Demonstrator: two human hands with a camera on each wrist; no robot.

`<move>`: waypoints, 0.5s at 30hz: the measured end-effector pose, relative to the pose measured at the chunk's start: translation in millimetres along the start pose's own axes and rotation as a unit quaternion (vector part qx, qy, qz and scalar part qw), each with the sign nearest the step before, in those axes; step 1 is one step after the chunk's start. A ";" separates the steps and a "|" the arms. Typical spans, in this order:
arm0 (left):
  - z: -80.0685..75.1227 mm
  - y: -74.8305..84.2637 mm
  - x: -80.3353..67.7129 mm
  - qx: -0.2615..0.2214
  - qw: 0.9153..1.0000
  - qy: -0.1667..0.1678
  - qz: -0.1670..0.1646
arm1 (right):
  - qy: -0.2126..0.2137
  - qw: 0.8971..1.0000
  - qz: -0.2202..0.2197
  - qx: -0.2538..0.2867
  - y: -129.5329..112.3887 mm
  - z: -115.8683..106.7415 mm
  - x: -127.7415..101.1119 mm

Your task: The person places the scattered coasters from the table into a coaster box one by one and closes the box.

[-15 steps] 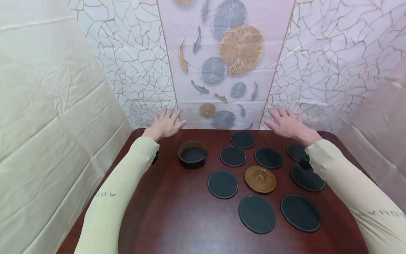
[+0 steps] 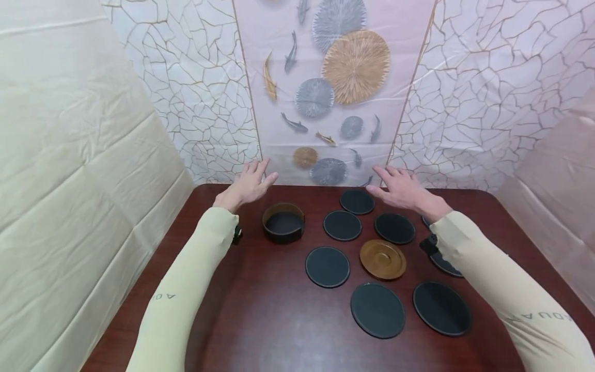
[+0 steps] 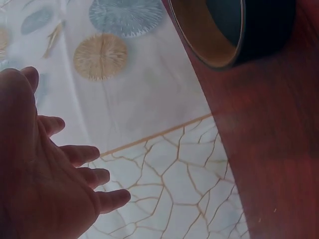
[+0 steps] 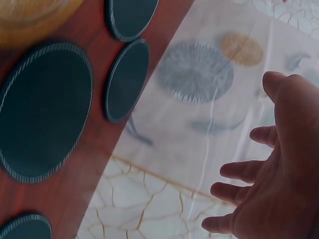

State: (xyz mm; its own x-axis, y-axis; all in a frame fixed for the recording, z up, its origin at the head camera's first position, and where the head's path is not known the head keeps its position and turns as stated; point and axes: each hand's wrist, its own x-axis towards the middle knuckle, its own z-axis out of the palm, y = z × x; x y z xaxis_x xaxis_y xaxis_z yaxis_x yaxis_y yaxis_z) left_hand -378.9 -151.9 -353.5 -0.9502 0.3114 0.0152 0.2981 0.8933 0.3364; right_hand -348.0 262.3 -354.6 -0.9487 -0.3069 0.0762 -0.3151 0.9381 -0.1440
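Note:
My left hand (image 2: 248, 183) hovers open over the far left part of the dark wooden table (image 2: 260, 310), fingers spread (image 3: 75, 154), holding nothing. Just right of its wrist stands a round brown holder (image 2: 283, 222) with a dark inside (image 3: 234, 30). My right hand (image 2: 400, 187) is open too, palm down above the far row of black round coasters (image 2: 356, 201). Several such coasters (image 2: 327, 266) lie flat around a brown round lid (image 2: 382, 259). The right wrist view shows coasters (image 4: 45, 109) below the spread fingers (image 4: 244, 169).
A patterned sheet with fish and round shapes (image 2: 334, 88) hangs right behind the table's far edge. Pale cloth (image 2: 69, 155) closes the left side and a pinkish sheet (image 2: 558, 181) the right. My right sleeve (image 2: 488, 279) covers part of the coasters at the right.
My right hand has moved left, from the far right coasters to above the far middle ones. The left hand has shifted slightly forward and right.

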 end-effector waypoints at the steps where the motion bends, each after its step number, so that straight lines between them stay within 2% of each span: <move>1: 2.1 0.0 -0.3 -0.001 1.000 0.003 0.006 | 0.000 1.000 -0.004 0.004 -3.5 2.0 0.3; 5: 12.5 -2.5 -2.3 -0.015 1.000 0.005 0.024 | -0.002 1.000 -0.009 0.014 -15.5 8.3 -0.1; 11: 26.0 -9.2 -10.5 -0.084 0.996 0.001 0.023 | -0.019 0.998 -0.015 0.051 -25.4 19.3 -1.9; 15: 37.7 -12.3 -17.7 -0.135 0.990 0.017 0.031 | -0.030 0.995 -0.025 0.095 -30.2 31.3 -3.2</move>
State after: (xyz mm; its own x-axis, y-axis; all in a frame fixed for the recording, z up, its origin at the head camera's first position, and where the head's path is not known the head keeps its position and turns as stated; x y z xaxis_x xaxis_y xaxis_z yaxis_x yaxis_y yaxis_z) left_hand -362.3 -156.2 -393.4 -0.9345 0.3481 0.0736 0.3253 0.7521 0.5731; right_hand -336.2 230.0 -381.4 -0.9298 -0.3668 0.0302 -0.3560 0.8755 -0.3266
